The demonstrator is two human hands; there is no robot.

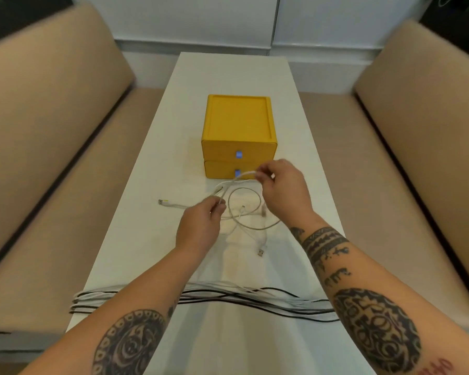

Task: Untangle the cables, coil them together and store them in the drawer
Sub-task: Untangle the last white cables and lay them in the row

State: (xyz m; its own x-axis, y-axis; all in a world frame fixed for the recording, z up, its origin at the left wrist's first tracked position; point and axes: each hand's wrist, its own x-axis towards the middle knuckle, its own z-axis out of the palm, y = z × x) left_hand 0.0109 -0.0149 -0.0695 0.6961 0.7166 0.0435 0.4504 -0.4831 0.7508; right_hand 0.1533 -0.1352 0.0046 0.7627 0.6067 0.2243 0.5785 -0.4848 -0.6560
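Just in front of the yellow drawer unit [238,133], both hands work a white cable [244,209] above the long white table [136,239]. The left hand [199,228] has its fingers pinched together on the cable at a point near the table's middle, and the right hand [283,186] pinches the same strand farther off and higher, close to the lower drawer [222,170]. Between the two grips the strand runs taut and lifted, while the rest of it lies in loose loops on the table under and between the hands. One plug end [161,202] lies out to the left, another plug [260,252] lies nearer, just right of centre. The unit's two drawers, each with a small blue pull, are both closed. Near the table's near edge, under the forearms, a long bundle of black and white cables [255,299] stretches from left to right. Beige cushioned benches [52,131] flank the table on both sides.
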